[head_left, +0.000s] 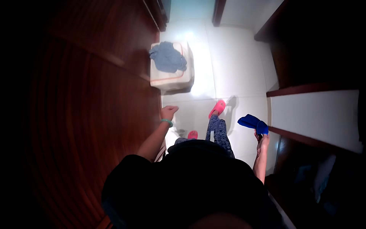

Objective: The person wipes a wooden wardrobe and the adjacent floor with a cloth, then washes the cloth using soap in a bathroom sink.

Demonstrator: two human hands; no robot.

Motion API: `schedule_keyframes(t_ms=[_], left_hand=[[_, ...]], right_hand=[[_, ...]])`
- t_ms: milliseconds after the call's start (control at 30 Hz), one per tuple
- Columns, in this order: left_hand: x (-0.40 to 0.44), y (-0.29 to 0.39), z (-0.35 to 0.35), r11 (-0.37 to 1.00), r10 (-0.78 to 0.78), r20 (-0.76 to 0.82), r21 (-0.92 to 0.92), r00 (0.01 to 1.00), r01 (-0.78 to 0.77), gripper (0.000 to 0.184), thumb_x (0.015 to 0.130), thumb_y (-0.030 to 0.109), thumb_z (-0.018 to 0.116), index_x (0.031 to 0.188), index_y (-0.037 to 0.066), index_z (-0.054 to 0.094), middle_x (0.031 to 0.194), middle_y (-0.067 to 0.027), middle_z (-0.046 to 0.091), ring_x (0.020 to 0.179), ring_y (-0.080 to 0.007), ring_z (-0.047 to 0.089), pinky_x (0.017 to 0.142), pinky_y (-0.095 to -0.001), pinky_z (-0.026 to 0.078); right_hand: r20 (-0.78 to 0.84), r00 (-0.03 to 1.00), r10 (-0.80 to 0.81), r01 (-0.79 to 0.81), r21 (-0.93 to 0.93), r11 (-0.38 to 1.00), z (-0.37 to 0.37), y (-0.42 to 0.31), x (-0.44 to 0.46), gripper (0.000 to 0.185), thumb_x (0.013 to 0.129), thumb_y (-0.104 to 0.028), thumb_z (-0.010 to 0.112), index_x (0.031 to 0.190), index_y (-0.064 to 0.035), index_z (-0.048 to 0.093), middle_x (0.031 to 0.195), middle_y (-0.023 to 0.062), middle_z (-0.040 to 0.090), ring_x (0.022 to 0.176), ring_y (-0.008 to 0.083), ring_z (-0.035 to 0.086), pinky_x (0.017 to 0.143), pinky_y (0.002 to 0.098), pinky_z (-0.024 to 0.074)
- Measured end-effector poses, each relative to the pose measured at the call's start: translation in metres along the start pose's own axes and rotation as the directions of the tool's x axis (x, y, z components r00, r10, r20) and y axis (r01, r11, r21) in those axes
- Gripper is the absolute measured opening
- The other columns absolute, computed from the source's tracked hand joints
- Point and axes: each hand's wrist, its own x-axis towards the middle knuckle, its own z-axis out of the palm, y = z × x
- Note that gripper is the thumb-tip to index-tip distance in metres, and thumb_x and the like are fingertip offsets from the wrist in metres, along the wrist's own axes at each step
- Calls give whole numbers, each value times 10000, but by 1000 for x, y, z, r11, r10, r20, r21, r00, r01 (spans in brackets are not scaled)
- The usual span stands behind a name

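My right hand (262, 140) is closed on a bright blue folded cloth (251, 122), held out at my right side above the floor. The cloth sticks out forward and to the left of my fingers; what kind of cloth it is I cannot make out. On the other side, my left hand (169, 112) hangs with its fingers curled together and nothing visible in them. A green bangle (166, 122) circles that wrist. Ahead of my left hand stands a white box-like stool or storage box (171, 82) with reddish trim, and a crumpled grey-blue cloth (167, 57) lies on its top.
A dark reddish wooden cabinet front (95, 114) runs along my left. Pale tiles cover the floor (240, 68). To the right are a white wall section (316, 114) with dark wooden edges and a dark opening. My feet wear pink clogs (217, 108).
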Motion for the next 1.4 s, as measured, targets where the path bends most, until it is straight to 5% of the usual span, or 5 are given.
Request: schedule_keyframes(t_ms=[133, 367, 767, 1000, 1400], left_hand=[[121, -89, -17, 941, -248, -83, 218, 965, 260, 195, 753, 155, 662, 876, 6, 683, 889, -71, 677, 770, -159, 610, 676, -281, 474], [118, 56, -20, 472, -853, -419, -359, 312, 805, 479, 678, 149, 775, 1096, -1, 595, 1130, -162, 591, 1014, -258, 582, 886, -338, 448], [464, -12, 52, 586, -788, -465, -368, 403, 721, 196, 646, 40, 752, 819, -17, 680, 822, -99, 660, 779, -190, 601, 733, -312, 482], [722, 301, 70, 883, -315, -184, -417, 931, 216, 159, 678, 47, 748, 822, -3, 704, 788, -72, 679, 728, -130, 606, 736, -253, 478], [1045, 464, 108, 886, -168, 40, -432, 985, 169, 154, 687, 68, 740, 822, 3, 704, 726, -36, 654, 650, -136, 586, 564, -276, 485]], right_hand=[[110, 993, -50, 68, -165, 984, 106, -38, 132, 268, 894, -184, 456, 1100, -40, 549, 893, 74, 645, 762, 145, 646, 653, 258, 522], [504, 862, 51, 184, -405, 895, 273, -152, 308, 305, 878, -292, 509, 1061, -58, 579, 841, 31, 602, 727, 92, 570, 651, 235, 475], [611, 782, 126, 120, -347, 930, 613, -253, 477, 196, 889, -129, 483, 1016, 3, 554, 943, 100, 613, 824, 169, 621, 765, 299, 533], [760, 620, 196, 110, -332, 937, 788, -300, 537, 139, 842, -81, 498, 955, -30, 561, 824, 22, 577, 782, 109, 567, 709, 225, 450], [468, 846, -254, 184, 190, 964, 1080, -446, 767, 165, 860, -48, 417, 976, -33, 533, 938, 87, 602, 841, 183, 609, 746, 322, 532]])
